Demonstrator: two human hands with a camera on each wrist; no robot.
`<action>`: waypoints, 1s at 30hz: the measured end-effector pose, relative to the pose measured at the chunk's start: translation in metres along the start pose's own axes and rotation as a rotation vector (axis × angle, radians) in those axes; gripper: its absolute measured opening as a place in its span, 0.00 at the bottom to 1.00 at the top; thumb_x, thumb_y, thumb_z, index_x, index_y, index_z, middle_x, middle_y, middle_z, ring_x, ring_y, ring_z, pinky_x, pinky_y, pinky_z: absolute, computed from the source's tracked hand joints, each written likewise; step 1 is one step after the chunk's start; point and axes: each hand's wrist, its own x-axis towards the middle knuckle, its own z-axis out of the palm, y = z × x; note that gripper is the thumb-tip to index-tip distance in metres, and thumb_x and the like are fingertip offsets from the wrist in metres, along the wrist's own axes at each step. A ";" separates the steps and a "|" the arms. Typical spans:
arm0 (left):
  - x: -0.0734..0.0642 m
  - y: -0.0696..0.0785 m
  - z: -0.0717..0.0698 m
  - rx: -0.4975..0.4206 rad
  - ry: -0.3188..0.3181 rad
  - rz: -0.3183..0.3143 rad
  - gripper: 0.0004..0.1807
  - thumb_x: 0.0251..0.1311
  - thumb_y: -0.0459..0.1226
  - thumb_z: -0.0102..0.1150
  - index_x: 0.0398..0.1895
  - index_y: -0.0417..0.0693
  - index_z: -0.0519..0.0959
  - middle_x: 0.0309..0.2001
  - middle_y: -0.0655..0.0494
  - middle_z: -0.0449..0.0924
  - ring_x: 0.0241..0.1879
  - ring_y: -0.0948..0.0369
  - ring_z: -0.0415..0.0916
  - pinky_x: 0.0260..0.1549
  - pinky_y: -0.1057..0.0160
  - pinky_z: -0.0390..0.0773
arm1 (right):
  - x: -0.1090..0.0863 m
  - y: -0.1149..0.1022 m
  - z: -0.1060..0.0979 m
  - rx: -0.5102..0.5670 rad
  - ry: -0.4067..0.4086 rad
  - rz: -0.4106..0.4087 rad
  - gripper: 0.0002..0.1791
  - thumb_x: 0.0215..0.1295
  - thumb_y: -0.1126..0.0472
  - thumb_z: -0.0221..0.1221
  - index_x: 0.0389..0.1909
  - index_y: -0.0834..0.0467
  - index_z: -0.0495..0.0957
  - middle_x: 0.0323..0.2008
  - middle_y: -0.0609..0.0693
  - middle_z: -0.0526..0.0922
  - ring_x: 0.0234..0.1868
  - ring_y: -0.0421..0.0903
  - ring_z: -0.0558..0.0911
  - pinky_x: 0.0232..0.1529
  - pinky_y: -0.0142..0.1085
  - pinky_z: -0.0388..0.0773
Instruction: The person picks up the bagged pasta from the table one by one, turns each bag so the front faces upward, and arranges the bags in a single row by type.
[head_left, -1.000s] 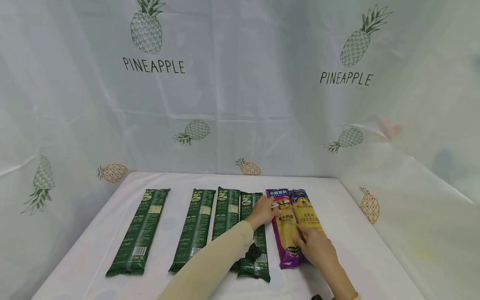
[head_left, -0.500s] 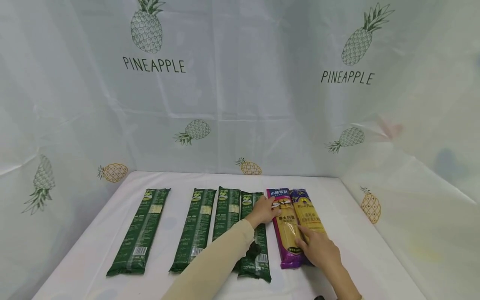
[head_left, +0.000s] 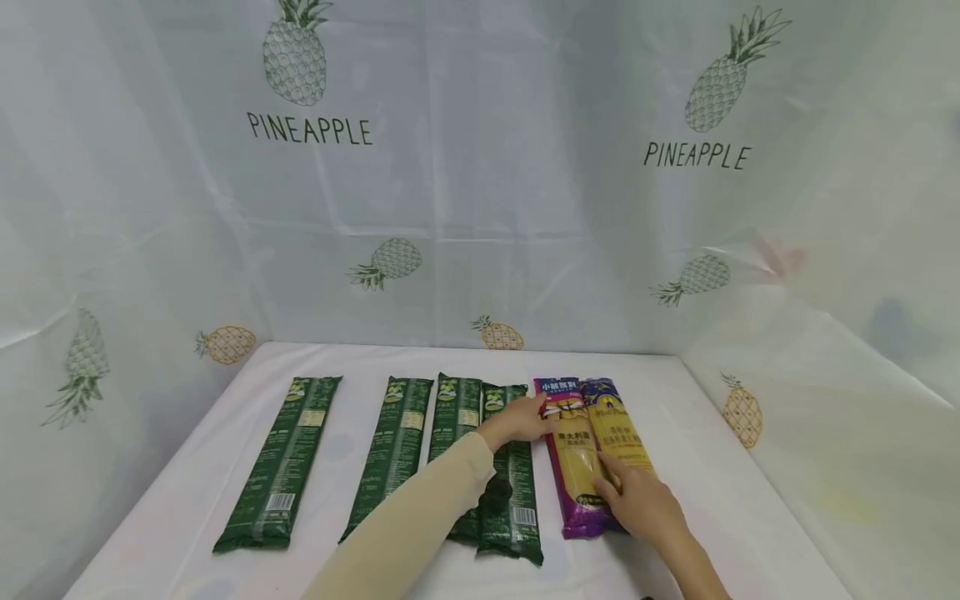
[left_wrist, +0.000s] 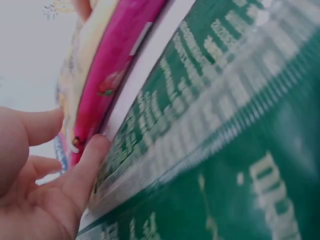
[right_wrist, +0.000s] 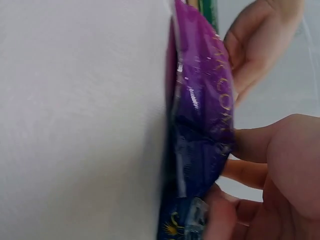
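A purple-edged spaghetti pack lies on the table, with a blue-and-yellow pasta pack close against its right side. My left hand reaches over the rightmost green spaghetti pack; its fingertips touch the upper left edge of the purple pack. In the left wrist view, that hand's fingers are spread beside the pack's pink side. Resting on the lower part of both yellow packs is my right hand. Its thumb and fingers lie loosely against the film in the right wrist view, where a purple end shows.
Two more green packs lie left of the rightmost one, and another green pack lies apart at the far left. A white cloth covers the table. A pineapple-printed curtain hangs behind and at both sides.
My left hand and forearm have shifted slightly left, and the hand lies flatter. My right hand has slid a little right and down. The packs lie nearly as before.
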 end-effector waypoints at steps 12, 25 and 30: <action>-0.022 -0.029 -0.031 -0.320 -0.031 0.135 0.31 0.80 0.39 0.56 0.81 0.42 0.64 0.56 0.46 0.81 0.48 0.52 0.85 0.50 0.53 0.83 | -0.011 -0.025 -0.011 0.249 0.022 0.007 0.28 0.72 0.58 0.69 0.70 0.60 0.78 0.25 0.45 0.76 0.24 0.42 0.72 0.25 0.35 0.70; -0.048 -0.068 -0.071 -0.154 0.153 0.077 0.31 0.77 0.38 0.62 0.78 0.40 0.68 0.53 0.45 0.80 0.38 0.55 0.80 0.39 0.54 0.79 | -0.016 -0.073 0.001 0.536 -0.156 -0.063 0.42 0.71 0.54 0.71 0.79 0.63 0.64 0.46 0.55 0.80 0.32 0.46 0.80 0.32 0.36 0.81; -0.048 -0.077 -0.067 -0.091 0.177 0.067 0.32 0.76 0.40 0.64 0.77 0.39 0.69 0.54 0.44 0.80 0.40 0.57 0.78 0.42 0.51 0.79 | -0.017 -0.081 0.011 0.566 -0.220 -0.085 0.48 0.71 0.51 0.70 0.81 0.68 0.56 0.51 0.61 0.77 0.29 0.47 0.80 0.34 0.40 0.82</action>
